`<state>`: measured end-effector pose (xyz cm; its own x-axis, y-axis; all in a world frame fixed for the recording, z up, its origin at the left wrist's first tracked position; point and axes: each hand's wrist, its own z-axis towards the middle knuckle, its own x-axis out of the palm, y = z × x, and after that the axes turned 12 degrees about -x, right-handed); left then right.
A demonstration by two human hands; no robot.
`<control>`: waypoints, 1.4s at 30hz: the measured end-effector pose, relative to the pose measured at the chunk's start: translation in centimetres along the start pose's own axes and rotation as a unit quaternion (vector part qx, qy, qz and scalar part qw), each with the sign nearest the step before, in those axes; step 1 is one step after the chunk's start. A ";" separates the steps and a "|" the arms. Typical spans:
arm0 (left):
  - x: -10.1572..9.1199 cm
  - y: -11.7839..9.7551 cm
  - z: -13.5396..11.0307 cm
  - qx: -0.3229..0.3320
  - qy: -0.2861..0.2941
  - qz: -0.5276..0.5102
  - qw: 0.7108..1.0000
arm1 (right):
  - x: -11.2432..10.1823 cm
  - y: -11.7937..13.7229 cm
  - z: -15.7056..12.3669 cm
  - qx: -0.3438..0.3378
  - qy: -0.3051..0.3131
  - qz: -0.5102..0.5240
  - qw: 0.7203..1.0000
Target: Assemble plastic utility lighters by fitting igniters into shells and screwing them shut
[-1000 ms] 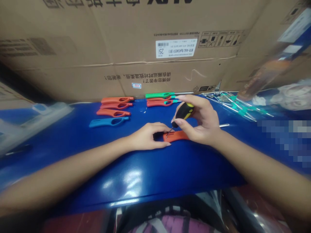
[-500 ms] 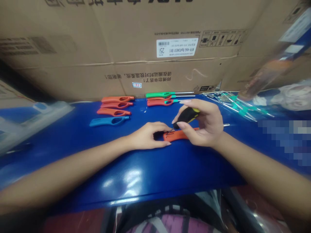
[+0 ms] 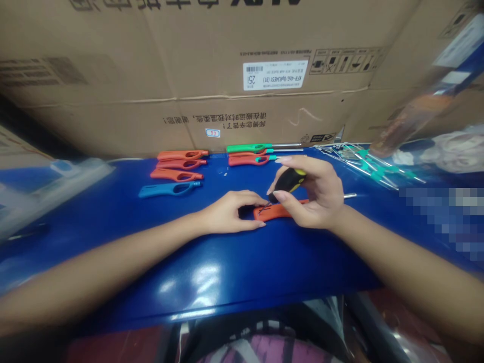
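An orange long-necked lighter (image 3: 279, 212) lies on the blue table, its metal tube pointing right from under my right hand. My left hand (image 3: 230, 212) grips the butt end of this lighter between thumb and fingers. In my right hand (image 3: 317, 194) is a black and yellow screwdriver (image 3: 285, 185), closed in the fingers and tilted. Its thin shaft runs down to the lighter's butt end near a small hole; whether a screw sits there is too small to tell. The right hand hides the lighter's trigger part.
Behind, several orange, red and blue lighter bodies (image 3: 177, 175) lie in a stack-like row. Assembled lighters (image 3: 249, 160) with metal tubes lie right of them. A pile of metal tubes with green parts (image 3: 372, 169) is at the right. A cardboard wall (image 3: 132, 118) closes off the back.
The screwdriver and my right hand have shifted very slightly left and down. My left hand and the orange lighter have stayed almost where they were.
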<state>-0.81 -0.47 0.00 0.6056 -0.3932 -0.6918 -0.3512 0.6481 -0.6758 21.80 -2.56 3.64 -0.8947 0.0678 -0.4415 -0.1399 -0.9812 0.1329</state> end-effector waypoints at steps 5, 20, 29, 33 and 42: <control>0.0 0.0 0.0 -0.002 0.002 -0.002 1.000 | 0.2 -0.1 -0.3 0.000 0.009 0.012 1.000; -0.1 -0.2 0.2 -0.024 0.018 0.000 1.000 | -0.1 -0.1 2.2 0.063 0.060 -0.046 0.995; -0.1 -0.3 0.1 -0.029 0.018 -0.003 0.999 | -0.4 -0.1 2.8 0.044 0.070 -0.063 0.995; 0.0 -0.3 0.2 -0.024 0.021 -0.006 0.999 | -0.5 0.0 3.5 0.055 0.115 0.002 0.992; 0.1 -0.4 0.3 -0.017 0.016 -0.001 1.000 | -0.6 0.3 4.3 0.036 0.093 -0.073 0.992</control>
<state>-0.40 -0.54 0.26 0.5835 -0.4155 -0.6978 -0.3750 0.6243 -0.6853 20.50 -2.08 7.80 -0.7696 0.1661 -0.6165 -0.2977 -0.9475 0.1164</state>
